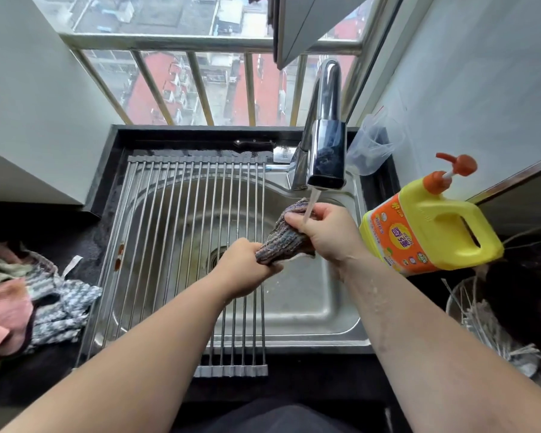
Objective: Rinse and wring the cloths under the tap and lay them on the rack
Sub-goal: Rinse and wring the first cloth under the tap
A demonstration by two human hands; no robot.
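Note:
A grey-purple ribbed cloth (286, 237) is bunched between both hands over the steel sink (313, 301). My left hand (247, 268) grips its lower end, and my right hand (324, 232) grips its upper end. Water runs from the chrome tap (325, 145) onto the top of the cloth and my right fingers. A roll-up rack (181, 232) of steel rods covers the left part of the sink and carries nothing. A pile of other cloths (28, 295), pink, green and blue-white, lies on the dark counter at the left.
A yellow detergent jug (431, 226) with an orange pump stands right of the sink. A clear plastic bag (372, 145) sits behind the tap. A glass bowl (481, 320) with sticks is at the right. A barred window (200, 85) rises behind the sink.

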